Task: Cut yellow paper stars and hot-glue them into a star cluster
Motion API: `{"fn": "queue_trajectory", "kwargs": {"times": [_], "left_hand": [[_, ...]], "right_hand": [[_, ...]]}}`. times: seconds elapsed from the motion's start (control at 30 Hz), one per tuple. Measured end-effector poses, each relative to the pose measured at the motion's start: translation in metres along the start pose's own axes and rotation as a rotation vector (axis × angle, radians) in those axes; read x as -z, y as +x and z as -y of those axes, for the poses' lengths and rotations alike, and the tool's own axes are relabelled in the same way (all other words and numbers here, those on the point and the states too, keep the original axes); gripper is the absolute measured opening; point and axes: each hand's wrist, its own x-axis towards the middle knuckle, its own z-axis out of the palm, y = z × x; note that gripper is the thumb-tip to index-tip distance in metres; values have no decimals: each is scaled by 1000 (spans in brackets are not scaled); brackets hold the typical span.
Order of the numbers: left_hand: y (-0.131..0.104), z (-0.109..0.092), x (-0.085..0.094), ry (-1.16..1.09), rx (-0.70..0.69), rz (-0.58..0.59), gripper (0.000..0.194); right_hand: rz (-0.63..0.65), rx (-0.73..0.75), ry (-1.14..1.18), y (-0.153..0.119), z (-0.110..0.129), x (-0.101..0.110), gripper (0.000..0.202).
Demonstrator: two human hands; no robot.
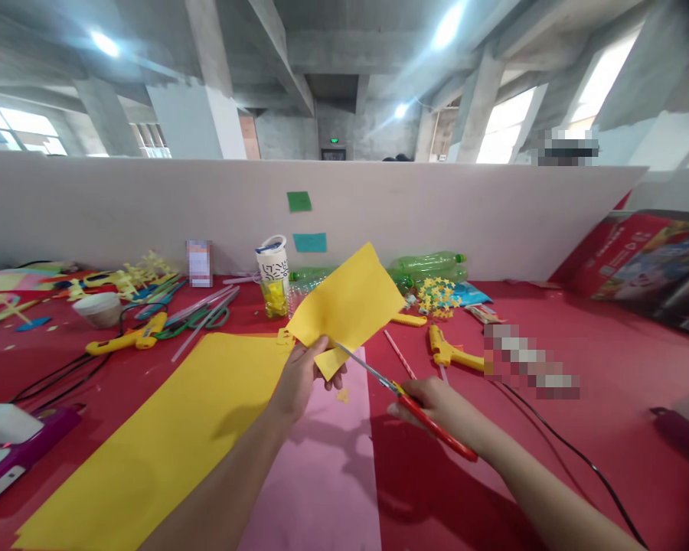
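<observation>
My left hand [307, 371] pinches the lower edge of a yellow sheet of paper [353, 295], holding it up above the table. In my right hand [436, 405] is a pair of scissors [416, 413] with red handles. Their blades reach into the sheet near my left fingers, and a narrow flap hangs below the cut. Under my hands lies a pink sheet [315, 474], with a small yellow paper scrap [343, 396] on it. Large yellow sheets [166, 436] are spread to the left of it.
Yellow glue guns [453, 356] with cords lie on the red table [551, 459], one each side. Behind stand a patterned cup [272, 264], green plastic bottles [430, 264] and a yellow star ball [438, 297]. A purple power strip [23, 451] sits at left.
</observation>
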Motion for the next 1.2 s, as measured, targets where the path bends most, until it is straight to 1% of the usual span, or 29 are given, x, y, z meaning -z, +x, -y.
{"fn": "queue_trajectory", "kwargs": {"times": [0.17,0.33,0.4,0.5,0.6,0.67,0.77,0.83,0.9,0.97,1.0,1.03,1.1,1.13,1.2], "left_hand": [[0,-3,2,-35,73,13,35],[0,-3,6,-52,99,8,39],[0,-2,7,-38,88,11,40],[-1,-1,6,53,43,-4,34],[-1,-1,3,147,10,-46,33],[-1,-3,1,182,-29,-98,33],[0,-6,1,176,-90,-215,31],[0,-5,1,173,-94,-262,31],[-3,0,-3,220,-30,-222,35],[-8,9,-12,282,85,-119,41],[-12,13,-17,294,138,-66,43],[-15,18,-23,289,176,-18,43],[-20,24,-33,258,214,41,43],[-21,26,-35,239,229,49,43],[-20,27,-35,206,247,21,44]], "right_hand": [[-48,-25,-61,1,-2,1,40],[-113,-40,-172,-1,-2,1,42],[-132,-38,-205,-1,-2,1,42],[-144,-30,-233,0,-2,1,42],[-126,-17,-238,-2,-1,4,41],[-110,5,-218,-3,-1,6,38],[-112,21,-111,-3,0,6,33],[-149,0,64,-1,1,3,30],[-211,-23,319,2,5,0,27],[-301,-23,549,4,9,-3,26],[-343,-12,626,5,11,-4,26],[-377,-4,679,6,12,-5,27],[-420,0,735,8,12,-7,28],[-426,-6,747,8,11,-8,28],[-428,-26,748,9,6,-9,27]]}}
